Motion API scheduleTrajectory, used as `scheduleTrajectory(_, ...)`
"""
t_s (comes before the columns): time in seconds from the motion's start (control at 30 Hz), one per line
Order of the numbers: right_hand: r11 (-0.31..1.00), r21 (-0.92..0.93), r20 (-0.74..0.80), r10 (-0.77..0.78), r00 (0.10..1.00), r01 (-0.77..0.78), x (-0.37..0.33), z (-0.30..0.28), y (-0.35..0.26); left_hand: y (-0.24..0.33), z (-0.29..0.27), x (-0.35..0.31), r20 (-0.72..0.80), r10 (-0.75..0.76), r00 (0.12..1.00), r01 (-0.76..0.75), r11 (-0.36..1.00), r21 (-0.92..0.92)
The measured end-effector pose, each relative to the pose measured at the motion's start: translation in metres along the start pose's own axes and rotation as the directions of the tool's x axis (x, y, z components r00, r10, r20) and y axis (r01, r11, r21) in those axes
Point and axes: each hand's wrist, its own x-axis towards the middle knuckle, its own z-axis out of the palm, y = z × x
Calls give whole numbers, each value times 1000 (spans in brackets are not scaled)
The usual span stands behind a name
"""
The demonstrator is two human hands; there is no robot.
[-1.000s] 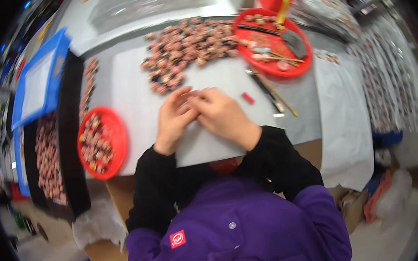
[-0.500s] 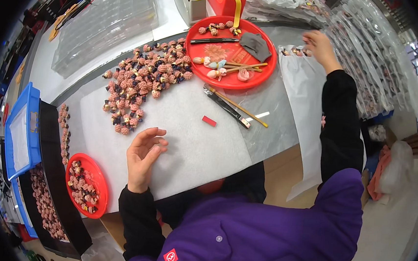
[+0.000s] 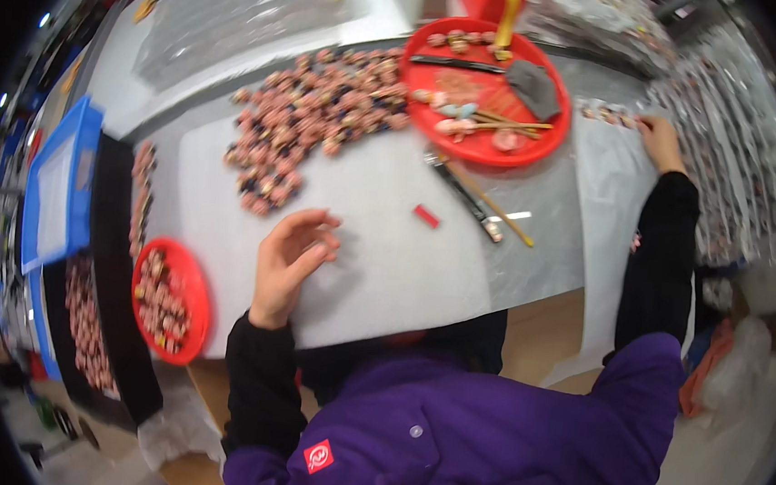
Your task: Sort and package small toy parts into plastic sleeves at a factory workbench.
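Observation:
My left hand (image 3: 290, 267) hovers over the white foam sheet (image 3: 394, 279), its fingers loosely curled, the thumb apart from them and nothing visible in it. At the far right, my right hand (image 3: 662, 145) has its fingers closed at the end of a short row of small figures (image 3: 609, 116) on a white plastic strip (image 3: 606, 187). Whatever its fingertips hold is too blurred to make out. A large pile of small figures (image 3: 311, 118) with knobbly pink tops and dark parts lies beyond my left hand. A small red block (image 3: 427, 215) rests on the foam sheet.
A red round tray (image 3: 558, 142) holds brushes, a grey cloth and several figures. A black-handled flat brush (image 3: 464, 198) and a thin yellow-tipped brush (image 3: 500, 210) lie before it. At left are a smaller red tray (image 3: 203, 305), a blue bin (image 3: 62, 189) and a black box (image 3: 116, 221).
My right hand has come down to the row of figures on the white strip. My left hand stays over the foam sheet. The whole view has shifted, moving the table rightward.

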Motion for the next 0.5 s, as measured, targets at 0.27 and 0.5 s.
scheduleTrajectory(0.27, 928, -369, 192, 27, 981, 47, 14, -4, 30, -16, -4, 10, -374, 471, 799, -173, 775, 607)
scheduleTrajectory(0.5, 885, 379, -229, -194, 954, 271, -26, -55, -306, -16, -15, 2, -437, 582, 686, 172, 453, 875)
